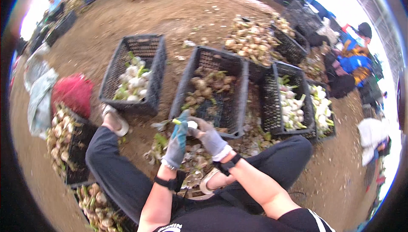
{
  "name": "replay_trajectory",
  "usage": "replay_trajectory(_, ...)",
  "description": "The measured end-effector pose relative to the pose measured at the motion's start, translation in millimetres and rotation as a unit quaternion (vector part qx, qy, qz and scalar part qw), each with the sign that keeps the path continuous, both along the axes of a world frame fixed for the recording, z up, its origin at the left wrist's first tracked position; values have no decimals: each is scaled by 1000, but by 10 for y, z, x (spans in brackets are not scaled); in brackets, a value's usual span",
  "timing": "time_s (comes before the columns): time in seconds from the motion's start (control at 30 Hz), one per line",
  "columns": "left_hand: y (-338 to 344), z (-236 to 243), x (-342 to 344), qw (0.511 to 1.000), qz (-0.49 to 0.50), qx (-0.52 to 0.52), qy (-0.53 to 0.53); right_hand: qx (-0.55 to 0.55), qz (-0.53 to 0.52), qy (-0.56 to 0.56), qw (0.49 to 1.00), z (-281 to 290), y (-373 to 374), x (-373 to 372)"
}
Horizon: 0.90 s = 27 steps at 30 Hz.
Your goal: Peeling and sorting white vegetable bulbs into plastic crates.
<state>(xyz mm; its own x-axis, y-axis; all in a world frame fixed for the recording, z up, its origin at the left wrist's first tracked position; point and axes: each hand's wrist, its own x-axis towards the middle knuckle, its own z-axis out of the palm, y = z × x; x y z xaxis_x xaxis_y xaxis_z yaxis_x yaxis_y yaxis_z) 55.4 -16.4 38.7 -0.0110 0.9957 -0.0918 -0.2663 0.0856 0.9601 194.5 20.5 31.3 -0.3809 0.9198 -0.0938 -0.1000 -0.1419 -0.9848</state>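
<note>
Both my hands wear gloves and meet over the near rim of the middle black crate (244,92). My left hand (177,143), in a grey and teal glove, is closed on a garlic bulb (192,125) whose short green stem sticks out to the left. My right hand (208,137), in a grey glove, has its fingers closed at the bulb's right side; its fingertips are partly hidden. Inside the middle crate lie several brownish untrimmed garlic bulbs (204,88). Peeled skins and leaf scraps (197,157) litter the ground beneath my hands.
White garlic fills part of the left crate (161,58) and the right crate (276,100). A heap of unpeeled garlic (250,41) lies beyond. Crates of garlic (61,136), a red net sack (73,94) stand at my left. A co-worker (357,60) sits far right.
</note>
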Motion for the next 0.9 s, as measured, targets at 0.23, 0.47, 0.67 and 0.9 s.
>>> replay_trajectory(0.23,156,-6,15,994,37,-69,-77,-132,-245,259,925,45,703,1075)
replay_trajectory(0.47,178,-160,-142,980,109,-73,-153,-3,-465,131,876,199,984,1655)
replay_trajectory(0.67,179,-241,-284,971,156,-107,-146,19,143,-309,940,-528,1332,518)
replay_trajectory(0.9,168,-355,-480,962,199,-108,-154,136,354,-562,735,-1615,1827,-376)
